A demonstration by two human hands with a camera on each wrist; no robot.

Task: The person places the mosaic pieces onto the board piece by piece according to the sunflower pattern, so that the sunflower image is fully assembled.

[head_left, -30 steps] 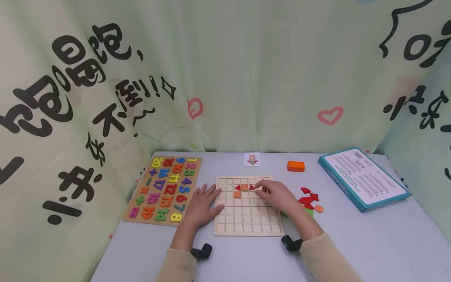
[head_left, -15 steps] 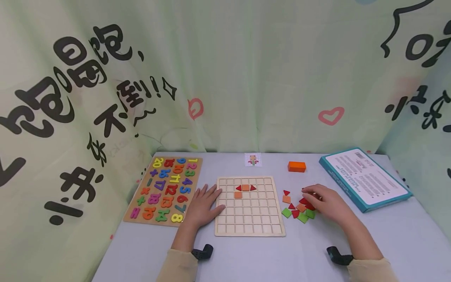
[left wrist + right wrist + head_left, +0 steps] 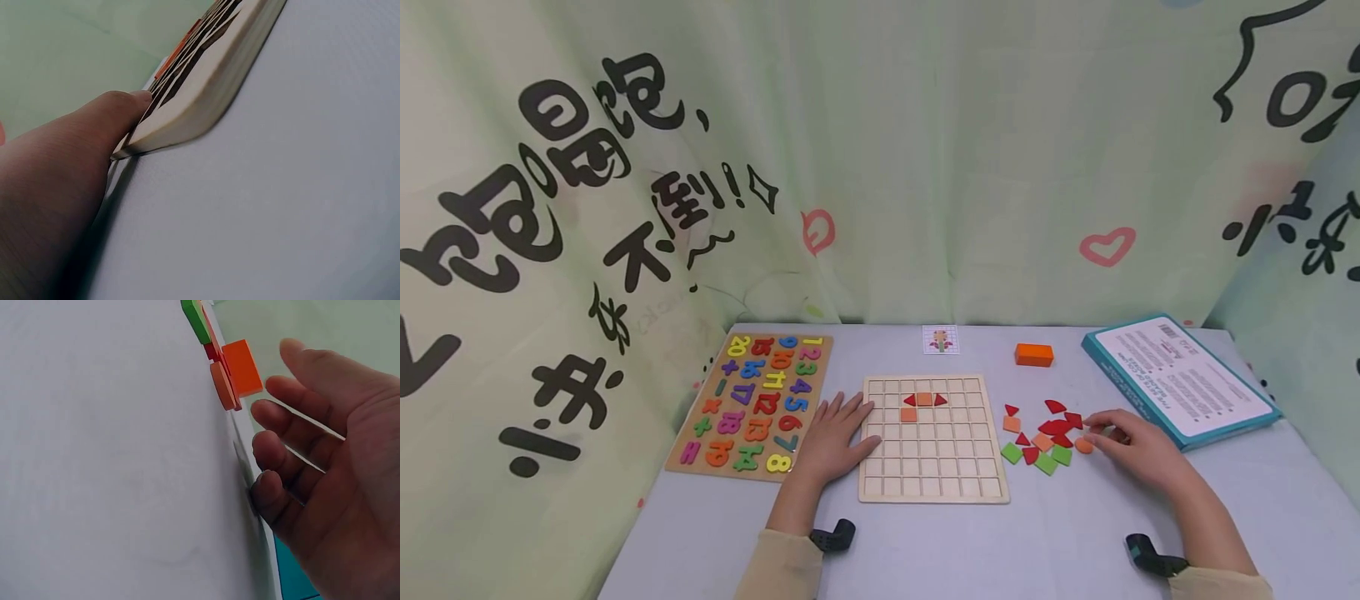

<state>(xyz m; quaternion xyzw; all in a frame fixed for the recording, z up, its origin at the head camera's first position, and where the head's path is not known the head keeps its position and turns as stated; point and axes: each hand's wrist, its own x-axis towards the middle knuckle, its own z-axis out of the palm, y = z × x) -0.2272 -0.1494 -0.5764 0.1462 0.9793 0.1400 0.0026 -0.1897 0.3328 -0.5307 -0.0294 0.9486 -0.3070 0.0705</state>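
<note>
My left hand (image 3: pixel 831 442) rests flat, its thumb and fingertips on the left edge of a wooden grid board (image 3: pixel 934 467). Two orange squares (image 3: pixel 924 399) and two red triangles (image 3: pixel 940 400) lie in cells near the board's top. My right hand (image 3: pixel 1138 446) hovers at the right of a loose heap of pieces, fingers loosely bent, nothing between them. Closest to its fingertips is an orange round piece (image 3: pixel 1083 446). The heap also has red pieces (image 3: pixel 1056 427), green squares (image 3: pixel 1046 463) and orange squares (image 3: pixel 1011 424). In the right wrist view the round piece (image 3: pixel 222 386) stands apart from the fingers.
A number board (image 3: pixel 748 408) with coloured numerals lies at the left. Behind the grid board is a small pattern card (image 3: pixel 941 340). An orange block (image 3: pixel 1033 356) and a teal-edged box (image 3: pixel 1183 379) stand at the back right. A printed curtain (image 3: pixel 887 167) surrounds the table.
My right hand has moved from the grid board rightward over the heap and then to its right side. A red triangle stays on the board. The left hand has kept its place.
</note>
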